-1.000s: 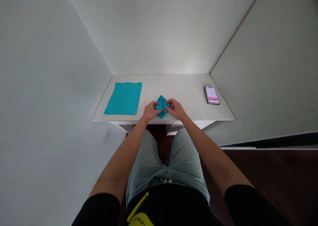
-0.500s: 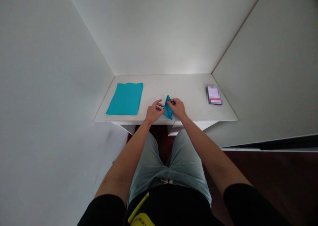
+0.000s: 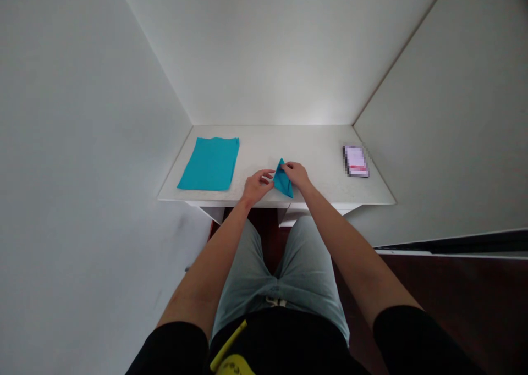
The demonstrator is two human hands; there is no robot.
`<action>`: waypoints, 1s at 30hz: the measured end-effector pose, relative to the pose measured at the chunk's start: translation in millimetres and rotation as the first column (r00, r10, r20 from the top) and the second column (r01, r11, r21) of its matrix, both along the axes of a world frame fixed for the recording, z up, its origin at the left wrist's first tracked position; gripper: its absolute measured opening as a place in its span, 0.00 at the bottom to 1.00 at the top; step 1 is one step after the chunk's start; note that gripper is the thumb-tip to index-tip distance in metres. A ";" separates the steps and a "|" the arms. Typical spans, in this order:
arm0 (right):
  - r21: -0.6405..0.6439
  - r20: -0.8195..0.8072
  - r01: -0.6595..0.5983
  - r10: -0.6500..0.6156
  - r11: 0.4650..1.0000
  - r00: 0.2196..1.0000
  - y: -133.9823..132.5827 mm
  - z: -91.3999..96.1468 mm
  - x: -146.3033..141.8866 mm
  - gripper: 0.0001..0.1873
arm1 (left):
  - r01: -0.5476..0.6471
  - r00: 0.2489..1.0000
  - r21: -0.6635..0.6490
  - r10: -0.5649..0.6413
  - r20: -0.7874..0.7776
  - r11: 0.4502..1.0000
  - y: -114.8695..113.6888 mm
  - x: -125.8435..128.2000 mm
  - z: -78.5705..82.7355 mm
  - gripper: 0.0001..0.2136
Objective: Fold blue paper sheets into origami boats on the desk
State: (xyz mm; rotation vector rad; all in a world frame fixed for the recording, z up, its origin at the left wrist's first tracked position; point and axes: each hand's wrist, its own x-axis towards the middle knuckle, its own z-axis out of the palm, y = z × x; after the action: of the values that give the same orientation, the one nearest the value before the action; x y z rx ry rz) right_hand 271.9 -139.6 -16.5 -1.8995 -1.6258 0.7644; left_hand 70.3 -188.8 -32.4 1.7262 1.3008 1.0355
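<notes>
On the white desk (image 3: 264, 144), a folded teal paper triangle (image 3: 282, 180) sits near the front edge, pinched at its top by the narrowly closed right hand (image 3: 295, 175). The left hand (image 3: 258, 187) is half open just beside the fold, its fingers reaching toward the paper. A flat teal sheet (image 3: 210, 164) lies further left, and a pixelated pink-and-white item (image 3: 356, 161) lies far right.
</notes>
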 end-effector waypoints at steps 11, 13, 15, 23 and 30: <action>0.253 -0.559 -0.066 0.201 0.965 0.804 -18.0 -15.5 15.3 0.29 | -0.084 0.987 0.088 0.095 -0.128 0.993 -6.4 3.2 9.1 0.14; 0.282 -0.590 -0.041 0.207 0.959 0.781 -24.8 -14.8 17.1 0.30 | -0.093 0.987 0.100 0.105 -0.118 0.991 -6.4 4.0 8.4 0.18; 0.294 -0.609 -0.030 0.211 0.955 0.764 -28.1 -13.9 17.5 0.31 | -0.085 0.990 0.099 0.096 -0.108 0.991 -5.7 4.0 6.5 0.21; 0.320 -0.599 -0.030 0.227 0.947 0.768 -24.7 -14.2 17.5 0.31 | -0.077 0.997 0.025 0.078 -0.017 0.997 -2.4 5.4 0.9 0.25; 0.338 -0.613 0.037 0.190 0.940 0.766 -25.2 -14.7 21.9 0.29 | -0.024 0.993 0.142 0.039 -0.108 0.990 15.5 18.3 18.5 0.21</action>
State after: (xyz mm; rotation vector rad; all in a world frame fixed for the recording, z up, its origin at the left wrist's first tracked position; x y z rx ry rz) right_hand 293.9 -164.8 -31.2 -1.1465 -1.2855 0.9685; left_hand 88.7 -173.3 -13.9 1.8975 1.3557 1.0859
